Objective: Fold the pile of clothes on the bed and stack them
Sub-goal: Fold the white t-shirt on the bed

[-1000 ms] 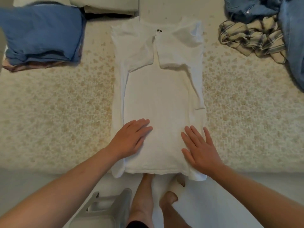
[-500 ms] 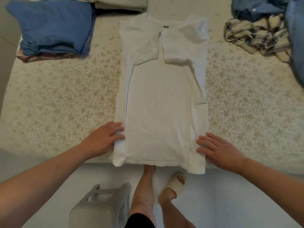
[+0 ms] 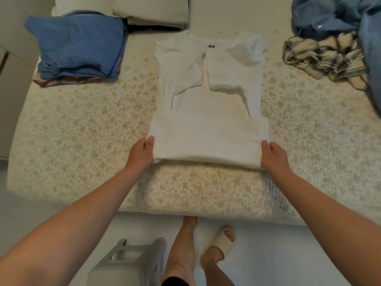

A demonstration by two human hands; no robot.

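A white T-shirt (image 3: 208, 83) lies in the middle of the bed, sleeves folded in, its bottom part turned up over the body. My left hand (image 3: 142, 151) grips the left end of the turned-up hem, thumb on top. My right hand (image 3: 272, 154) grips the right end the same way. A folded stack with a blue garment (image 3: 78, 46) on top sits at the back left. Unfolded clothes lie at the back right: a plaid shirt (image 3: 323, 56) and denim pieces (image 3: 338, 15).
The bed (image 3: 82, 131) has a beige floral cover; its near edge runs in front of my feet. A grey plastic stool (image 3: 127, 263) stands on the floor by my left leg. Pillows (image 3: 152, 9) lie at the back.
My hands went from lying flat on the shirt to its sides, took hold of the bottom hem and folded it up away from me. The view shifted back.
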